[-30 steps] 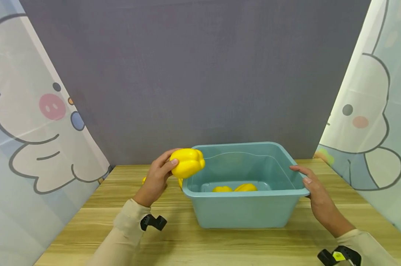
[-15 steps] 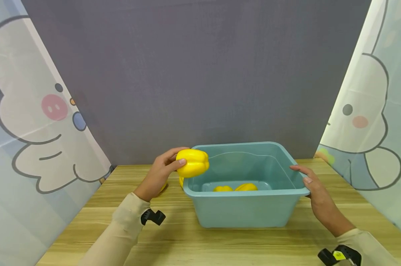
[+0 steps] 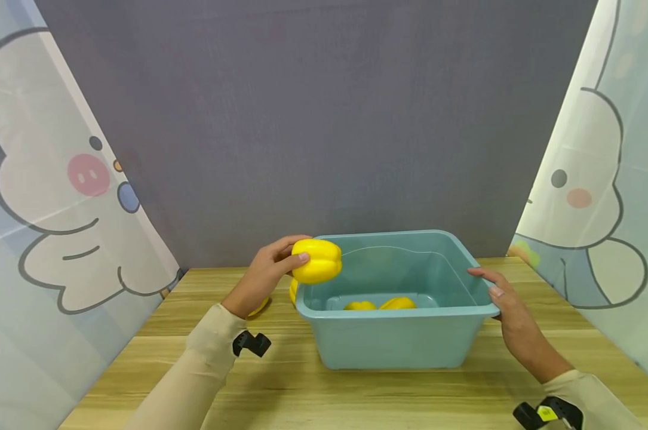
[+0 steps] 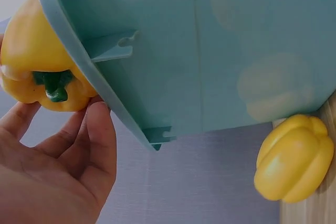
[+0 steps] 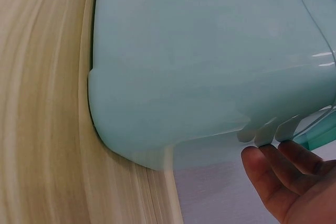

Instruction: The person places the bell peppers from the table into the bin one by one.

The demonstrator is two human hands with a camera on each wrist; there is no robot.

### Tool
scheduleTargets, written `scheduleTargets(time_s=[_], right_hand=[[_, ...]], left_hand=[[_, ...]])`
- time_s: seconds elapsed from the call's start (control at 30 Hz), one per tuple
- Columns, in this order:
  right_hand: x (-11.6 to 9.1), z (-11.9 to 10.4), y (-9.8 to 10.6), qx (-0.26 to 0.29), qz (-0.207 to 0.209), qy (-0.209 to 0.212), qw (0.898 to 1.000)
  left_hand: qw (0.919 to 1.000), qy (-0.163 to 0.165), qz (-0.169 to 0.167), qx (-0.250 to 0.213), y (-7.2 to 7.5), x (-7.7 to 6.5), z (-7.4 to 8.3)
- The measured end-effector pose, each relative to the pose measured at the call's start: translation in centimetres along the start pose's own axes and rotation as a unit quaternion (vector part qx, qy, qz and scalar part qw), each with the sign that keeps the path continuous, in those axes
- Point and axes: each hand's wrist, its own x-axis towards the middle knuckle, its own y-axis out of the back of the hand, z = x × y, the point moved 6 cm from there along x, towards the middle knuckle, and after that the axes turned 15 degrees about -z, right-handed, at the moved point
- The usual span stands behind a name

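Observation:
My left hand (image 3: 264, 272) holds a yellow bell pepper (image 3: 319, 263) at the left rim of a blue-green plastic bin (image 3: 393, 340). In the left wrist view, the pepper's green stem (image 4: 55, 85) faces the camera, and the bin's rim hides part of the pepper. With thumb and fingers, my right hand (image 3: 514, 310) grips the right rim; its fingertips (image 5: 253, 156) show against the outer wall in the right wrist view. Inside the bin lie two yellow peppers (image 3: 398, 303), partly hidden by the front wall.
Beside the bin's left wall a yellow pepper (image 4: 295, 158) lies on the wooden table (image 3: 280, 394). Another yellow piece (image 3: 259, 307) shows partly behind my left wrist. A grey panel (image 3: 324, 119) stands behind, with cartoon-printed curtains (image 3: 49, 239) at the sides.
My left hand has moved a short way right with the bell pepper, now over the bin's left rim. My right hand and the bin have stayed put.

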Motion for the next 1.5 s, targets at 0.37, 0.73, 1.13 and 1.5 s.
scheduleTargets(time_s=[0.37,0.73,1.13,1.5], right_hand=[[0.0,0.0,-0.1,-0.004,-0.002,0.000,1.000],[0.0,0.0,0.0,-0.001,-0.002,-0.002,1.000],[0.0,-0.2,0.1,-0.003,0.001,0.006,1.000],[0.0,0.0,0.1,-0.004,0.003,0.002,1.000]], left_hand=[[0.9995,0.013,-0.013,0.024,0.2,0.6,0.6],[0.9992,0.015,-0.019,0.031,0.4,1.4,1.4],[0.9981,0.017,-0.028,0.051,0.6,2.7,2.7],[0.9946,0.033,-0.030,0.094,0.8,3.9,3.6]])
